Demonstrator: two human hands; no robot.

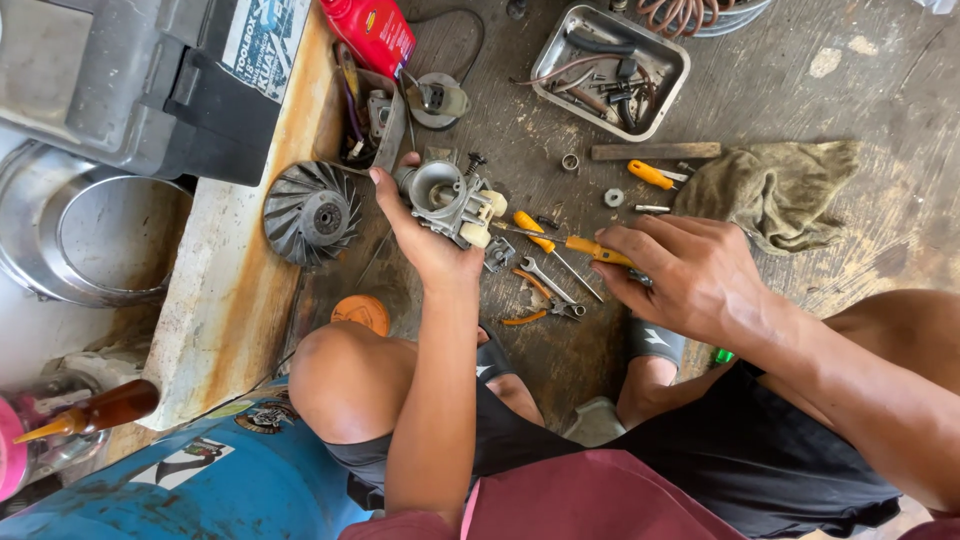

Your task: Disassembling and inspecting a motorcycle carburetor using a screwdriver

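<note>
We see our left hand (425, 235) closed around one grey metal carburettor with cream plastic parts (452, 203), held just above the stained concrete floor (800, 90) near its raised rusty ledge (235, 300). Our right hand (690, 275) has its fingers curled loosely onto one orange-handled screwdriver (598, 251); we cannot tell how firm the grip is.

On the floor we count two more orange-handled screwdrivers (533, 231) (650, 175), one steel spanner (547, 280), one pair of orange-handled pliers (540, 305), one olive rag (775, 190) and one rectangular steel tray of small parts (612, 68) near the far edge.

One finned grey fan wheel (312, 214) lies at the ledge. One red plastic bottle with a yellow label (370, 30) stands at the far edge, beside one grey toolbox with a white and black label (150, 80) at the far left corner.
</note>
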